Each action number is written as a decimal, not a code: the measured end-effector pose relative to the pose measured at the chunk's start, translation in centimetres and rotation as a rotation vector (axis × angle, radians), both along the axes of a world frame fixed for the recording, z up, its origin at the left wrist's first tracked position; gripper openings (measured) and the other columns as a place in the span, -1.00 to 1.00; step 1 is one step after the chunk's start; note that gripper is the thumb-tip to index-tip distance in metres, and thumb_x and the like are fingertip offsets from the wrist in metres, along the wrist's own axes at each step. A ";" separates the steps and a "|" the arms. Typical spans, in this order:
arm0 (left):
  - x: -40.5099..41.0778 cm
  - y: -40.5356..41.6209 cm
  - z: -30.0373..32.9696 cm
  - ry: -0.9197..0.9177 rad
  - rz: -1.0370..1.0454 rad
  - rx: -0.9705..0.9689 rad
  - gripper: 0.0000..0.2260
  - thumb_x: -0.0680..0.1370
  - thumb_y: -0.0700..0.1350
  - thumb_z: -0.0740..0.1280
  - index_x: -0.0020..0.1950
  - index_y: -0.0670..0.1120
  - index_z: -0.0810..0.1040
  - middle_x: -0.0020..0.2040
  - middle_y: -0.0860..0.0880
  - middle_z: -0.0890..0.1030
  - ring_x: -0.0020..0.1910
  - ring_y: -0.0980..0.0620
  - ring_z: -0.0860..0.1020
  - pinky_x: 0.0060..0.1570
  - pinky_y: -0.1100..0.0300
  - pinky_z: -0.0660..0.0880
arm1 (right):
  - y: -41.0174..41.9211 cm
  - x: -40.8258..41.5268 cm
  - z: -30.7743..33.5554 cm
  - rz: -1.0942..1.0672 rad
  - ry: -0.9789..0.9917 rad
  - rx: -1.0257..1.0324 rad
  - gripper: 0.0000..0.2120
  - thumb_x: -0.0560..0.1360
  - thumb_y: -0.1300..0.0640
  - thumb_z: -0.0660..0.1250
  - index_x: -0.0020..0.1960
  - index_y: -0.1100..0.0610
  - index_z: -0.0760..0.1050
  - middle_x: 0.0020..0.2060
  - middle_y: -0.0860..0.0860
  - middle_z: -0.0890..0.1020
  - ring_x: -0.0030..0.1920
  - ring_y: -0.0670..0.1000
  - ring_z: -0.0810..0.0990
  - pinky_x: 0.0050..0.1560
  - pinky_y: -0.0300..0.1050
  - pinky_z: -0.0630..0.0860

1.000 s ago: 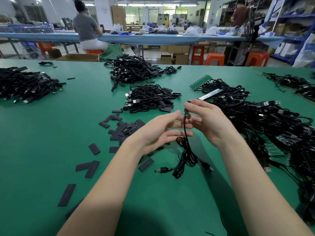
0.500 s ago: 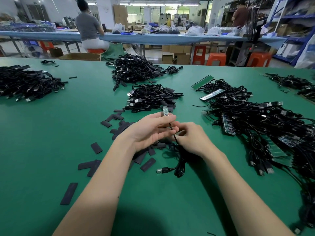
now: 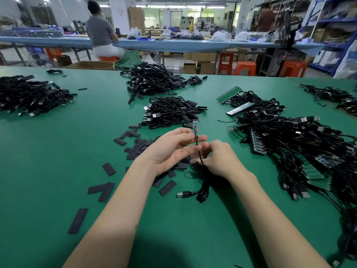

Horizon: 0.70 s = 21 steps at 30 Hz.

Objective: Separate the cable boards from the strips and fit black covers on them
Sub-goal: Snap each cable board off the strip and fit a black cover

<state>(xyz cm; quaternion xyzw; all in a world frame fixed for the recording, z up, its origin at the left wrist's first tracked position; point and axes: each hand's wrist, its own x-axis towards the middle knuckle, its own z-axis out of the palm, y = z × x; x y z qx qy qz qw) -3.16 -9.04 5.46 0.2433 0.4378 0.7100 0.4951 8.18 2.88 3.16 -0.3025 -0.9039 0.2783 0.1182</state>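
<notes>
A small green cable board (image 3: 195,125) stands upright, bare, just above my left hand (image 3: 172,151). That hand lies palm up, thumb and fingers pinching the black cable (image 3: 199,151) right below the board. My right hand (image 3: 218,159) is beside it, fingers curled around the same cable lower down. The cable's coil (image 3: 202,188) and USB plug (image 3: 182,194) lie on the green table (image 3: 58,161). Loose black covers (image 3: 135,147) are scattered under and left of my left hand. Green strips (image 3: 239,108) carrying boards lie in the cable heap at the right.
A big tangle of uncut cables (image 3: 299,144) fills the right side. Finished piles sit ahead (image 3: 170,111), further back (image 3: 152,80) and far left (image 3: 29,95). More covers lie near the front left (image 3: 77,220). A person sits at the blue bench (image 3: 173,45) behind.
Both hands came down and left with the board, over the covers. My right hand slid from the board end down the cable; the left hand now holds the board end alone.
</notes>
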 end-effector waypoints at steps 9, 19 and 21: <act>0.2 0.2 0.1 0.144 0.070 -0.125 -0.90 0.64 -0.29 0.26 -0.01 -0.11 0.48 -0.03 -0.11 0.72 -0.21 -0.04 0.70 -0.29 0.26 0.59 | 2.0 1.7 1.8 -0.052 -0.201 -0.041 -0.92 0.40 0.02 0.45 -0.24 -0.02 0.60 -0.21 -0.09 0.67 -0.15 -0.05 0.62 -0.12 -0.16 0.51; 0.4 0.5 -0.1 0.284 0.163 -0.232 -0.95 0.63 -0.18 0.35 -0.03 -0.08 0.54 -0.08 -0.05 0.63 -0.26 0.03 0.69 -0.38 0.28 0.54 | 2.0 2.6 3.7 -0.057 0.405 -0.520 -0.90 0.47 0.26 0.40 -0.07 0.09 0.58 -0.22 0.05 0.75 -0.32 -0.07 0.67 -0.35 -0.29 0.53; 0.5 0.5 -0.1 0.313 0.150 -0.225 -0.95 0.61 -0.14 0.38 -0.04 -0.05 0.56 -0.10 0.00 0.62 -0.27 0.06 0.68 -0.38 0.29 0.53 | 1.7 2.4 3.8 -0.062 0.472 -0.526 -0.91 0.47 0.24 0.42 -0.04 0.10 0.60 -0.24 0.05 0.74 -0.31 -0.06 0.68 -0.33 -0.27 0.55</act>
